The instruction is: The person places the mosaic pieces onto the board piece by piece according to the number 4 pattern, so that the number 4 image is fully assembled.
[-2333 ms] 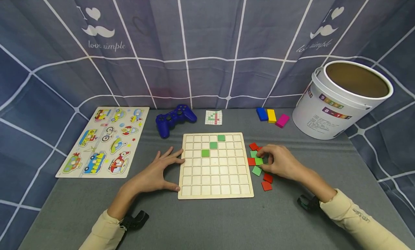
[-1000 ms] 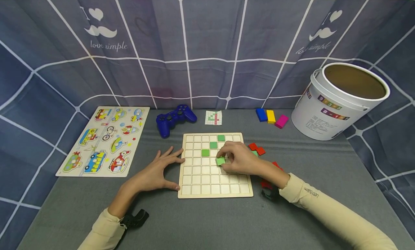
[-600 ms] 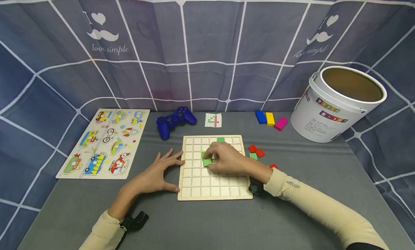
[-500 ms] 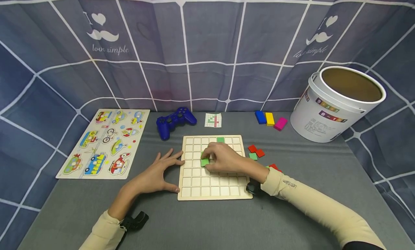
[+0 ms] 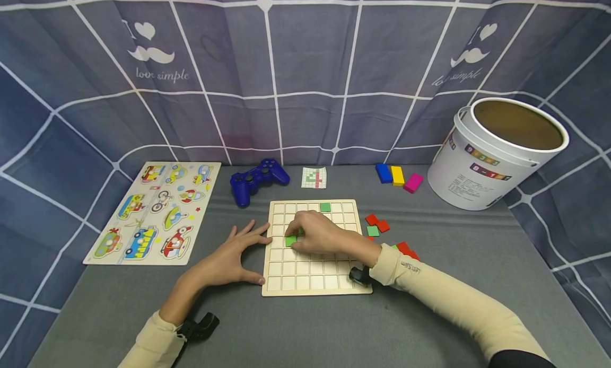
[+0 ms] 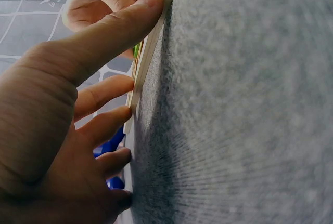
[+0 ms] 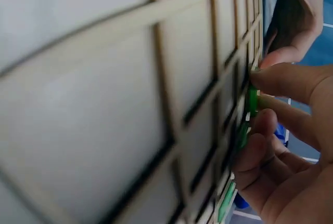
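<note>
My right hand (image 5: 315,233) pinches a green square tile (image 5: 290,241) over the left part of a wooden grid board (image 5: 315,292). In the right wrist view the thumb and a finger hold the green tile (image 7: 253,102) at the grid; whether it sits fully in a cell I cannot tell. Another green tile (image 5: 325,207) lies in the board's top row, and others on the board are mostly hidden by the right hand. With fingers spread, my left hand (image 5: 229,259) touches the board's left edge. Its thumb (image 6: 151,3) rests against the edge in the left wrist view.
Loose red tiles (image 5: 383,226) and a green tile (image 5: 373,230) lie right of the board, some behind the sleeve. Behind are a small pattern card (image 5: 313,177), blue game controller (image 5: 258,180), coloured blocks (image 5: 398,175) and white bucket (image 5: 482,172). A picture puzzle board (image 5: 153,214) lies left.
My right hand has taken a green tile from the pile right of the board and carried it leftward across the grid. My left hand has stayed at the board's left edge.
</note>
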Demonstrator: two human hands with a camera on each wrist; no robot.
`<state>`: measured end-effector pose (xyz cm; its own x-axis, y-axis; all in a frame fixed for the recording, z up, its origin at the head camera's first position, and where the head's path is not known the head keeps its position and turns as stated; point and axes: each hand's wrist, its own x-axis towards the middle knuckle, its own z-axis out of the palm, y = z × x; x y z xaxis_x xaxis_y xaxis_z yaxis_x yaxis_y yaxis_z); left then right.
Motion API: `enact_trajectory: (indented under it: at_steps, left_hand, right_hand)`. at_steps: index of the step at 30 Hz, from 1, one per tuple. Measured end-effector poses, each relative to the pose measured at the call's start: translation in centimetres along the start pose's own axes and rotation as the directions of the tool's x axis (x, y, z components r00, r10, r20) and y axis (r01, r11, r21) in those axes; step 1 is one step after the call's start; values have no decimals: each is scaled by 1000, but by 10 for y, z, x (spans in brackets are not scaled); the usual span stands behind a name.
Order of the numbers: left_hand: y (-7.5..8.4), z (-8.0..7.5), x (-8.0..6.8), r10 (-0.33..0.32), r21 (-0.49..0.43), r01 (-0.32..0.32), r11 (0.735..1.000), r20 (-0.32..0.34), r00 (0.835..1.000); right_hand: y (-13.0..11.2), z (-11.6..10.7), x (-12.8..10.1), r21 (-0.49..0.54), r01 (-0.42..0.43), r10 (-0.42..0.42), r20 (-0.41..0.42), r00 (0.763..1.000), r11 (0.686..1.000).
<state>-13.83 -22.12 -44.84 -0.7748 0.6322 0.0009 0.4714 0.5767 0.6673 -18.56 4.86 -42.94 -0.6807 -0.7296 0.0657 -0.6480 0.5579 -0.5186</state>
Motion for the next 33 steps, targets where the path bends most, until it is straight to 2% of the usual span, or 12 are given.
enact_trajectory:
  at_steps: [10,17,21,28,33]
  left_hand:
    - [1,0,0,-11,-5,11,1000,3,1000]
    - [3,0,1,-8,-1,8,1000,-2,1000]
    - [2,2,4,-2,6,2,1000,4,1000]
    - [3,3,2,-6,3,6,1000,-2,1000]
    - [1,2,2,-12,1,12,1000,-3,1000]
  right_hand:
    - [-8,-2,8,4,-18,18,47,999,1000]
    - [-7,-5,3,-30,0,0,23,1000,1000]
    - [3,-20,-10,-13,-6,6,-31,1000,1000]
    - [30,-58,-44,91,-50,61,-127,990,995]
    - [45,-77,-67,95,-87,101,-162,982,992]
